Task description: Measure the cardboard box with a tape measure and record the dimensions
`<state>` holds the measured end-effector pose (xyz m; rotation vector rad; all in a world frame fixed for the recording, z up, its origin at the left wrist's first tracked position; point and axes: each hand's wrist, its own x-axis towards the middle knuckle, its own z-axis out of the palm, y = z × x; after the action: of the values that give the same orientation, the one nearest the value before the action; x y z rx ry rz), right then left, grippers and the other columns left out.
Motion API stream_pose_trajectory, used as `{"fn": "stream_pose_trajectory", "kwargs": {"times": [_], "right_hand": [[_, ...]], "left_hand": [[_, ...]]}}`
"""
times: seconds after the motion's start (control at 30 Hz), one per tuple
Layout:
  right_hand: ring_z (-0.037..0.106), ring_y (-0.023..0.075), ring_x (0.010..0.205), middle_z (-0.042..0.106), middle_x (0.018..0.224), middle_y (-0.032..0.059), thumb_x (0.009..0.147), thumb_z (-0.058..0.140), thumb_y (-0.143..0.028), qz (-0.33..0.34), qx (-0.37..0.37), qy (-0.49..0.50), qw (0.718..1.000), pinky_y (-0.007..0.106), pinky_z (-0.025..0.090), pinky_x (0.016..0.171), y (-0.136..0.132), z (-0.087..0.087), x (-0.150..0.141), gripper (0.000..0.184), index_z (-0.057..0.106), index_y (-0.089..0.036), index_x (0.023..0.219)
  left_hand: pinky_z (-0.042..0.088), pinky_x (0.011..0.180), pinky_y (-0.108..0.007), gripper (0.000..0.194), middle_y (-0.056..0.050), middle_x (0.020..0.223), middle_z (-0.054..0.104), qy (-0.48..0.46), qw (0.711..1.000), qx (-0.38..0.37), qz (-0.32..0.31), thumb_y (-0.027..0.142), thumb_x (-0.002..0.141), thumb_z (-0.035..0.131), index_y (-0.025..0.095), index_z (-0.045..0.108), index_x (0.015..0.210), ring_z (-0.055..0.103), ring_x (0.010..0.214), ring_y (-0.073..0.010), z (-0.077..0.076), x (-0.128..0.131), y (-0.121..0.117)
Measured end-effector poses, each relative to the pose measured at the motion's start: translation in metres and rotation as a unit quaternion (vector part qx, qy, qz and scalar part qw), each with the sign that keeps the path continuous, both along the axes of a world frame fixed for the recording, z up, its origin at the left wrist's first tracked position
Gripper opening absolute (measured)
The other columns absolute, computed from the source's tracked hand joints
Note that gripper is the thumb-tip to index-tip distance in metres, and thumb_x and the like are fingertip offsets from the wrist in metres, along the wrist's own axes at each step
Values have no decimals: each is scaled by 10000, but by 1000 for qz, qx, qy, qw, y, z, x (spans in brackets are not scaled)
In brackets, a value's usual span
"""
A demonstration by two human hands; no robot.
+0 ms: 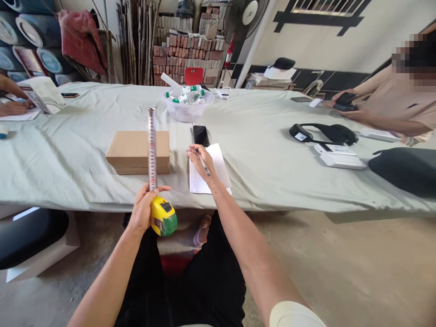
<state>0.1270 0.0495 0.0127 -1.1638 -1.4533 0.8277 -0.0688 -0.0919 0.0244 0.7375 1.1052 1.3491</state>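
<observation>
In my left hand is a yellow and green tape measure, held just off the table's front edge. Its blade is pulled out and points away from me, passing over a closed brown cardboard box; whether it touches the box I cannot tell. My right hand rests on a sheet of white paper with rows of handwriting down its left side. A pen is held between its fingers. Just beyond the paper lies a black object, perhaps a phone or wallet.
A clear plastic basin with green-capped bottles stands farther back on the cloth-covered table. To the right lie a black headset and white boxes. A person holds a dark device there; another person's hand is at the left.
</observation>
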Motion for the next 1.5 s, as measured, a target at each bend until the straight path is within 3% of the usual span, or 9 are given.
{"fn": "stream_pose_trajectory", "kwargs": {"times": [0.2,0.3,0.5,0.7,0.83,1.03,1.23,1.3,1.5], "right_hand": [[680,221,1072,679,1219,70,806,619,-564,84,-48,66,993,393,580,871,7,2,-23,406,545,-268,1074],[670,208,1045,661,1239,67,794,629,-563,110,-66,81,988,361,586,822,7,-1,-30,401,534,-266,1046],[651,187,967,656,1192,46,809,635,-550,120,-65,67,988,335,582,779,-2,-1,-28,388,564,-265,1062],[644,182,875,662,951,19,827,570,-699,65,-79,40,994,297,547,691,-7,8,-8,468,568,-254,969],[609,209,1032,637,1105,47,792,591,-731,36,-86,35,995,318,559,768,1,11,-6,536,551,-253,1030],[607,227,1108,580,1314,73,793,624,-673,97,-134,90,982,334,585,775,-6,10,-12,572,511,-263,1176],[585,287,1235,531,1434,118,774,706,-529,81,-84,91,989,430,556,949,-23,5,-17,642,486,-257,1312],[585,295,1250,543,1427,121,775,714,-506,68,-80,88,991,462,519,1020,-24,2,-20,644,489,-258,1325],[591,293,1250,593,1374,119,770,714,-514,62,-63,90,992,486,478,1075,-29,0,-25,623,505,-258,1297]], "left_hand": [[428,466,-196,221,-1,804,722,55,951,62,298,250,569,712,191,618,759,503,516,-83,20,-80,40],[405,459,-201,189,26,690,639,81,946,18,314,196,528,677,188,593,697,489,512,-89,20,-109,65],[385,479,-191,195,49,627,557,91,959,-8,269,183,540,634,178,629,735,490,531,-92,10,-103,82],[407,505,-191,254,14,772,651,82,968,-14,239,173,531,650,175,680,783,535,601,-99,6,-85,75],[399,507,-189,256,14,779,653,75,968,-4,240,160,540,638,176,685,792,518,585,-89,6,-81,76],[414,507,-192,216,24,714,610,76,971,-19,228,153,556,638,179,652,770,522,571,-95,10,-78,81],[400,434,-182,192,39,684,603,120,958,13,261,224,631,664,175,661,817,481,474,-69,13,-72,40],[407,423,-185,203,28,679,625,141,964,35,223,294,665,698,172,649,819,491,454,-71,17,-64,17],[404,399,-196,311,-49,808,747,84,995,-46,-39,367,671,756,191,551,825,525,425,-81,17,-18,-21]]}}
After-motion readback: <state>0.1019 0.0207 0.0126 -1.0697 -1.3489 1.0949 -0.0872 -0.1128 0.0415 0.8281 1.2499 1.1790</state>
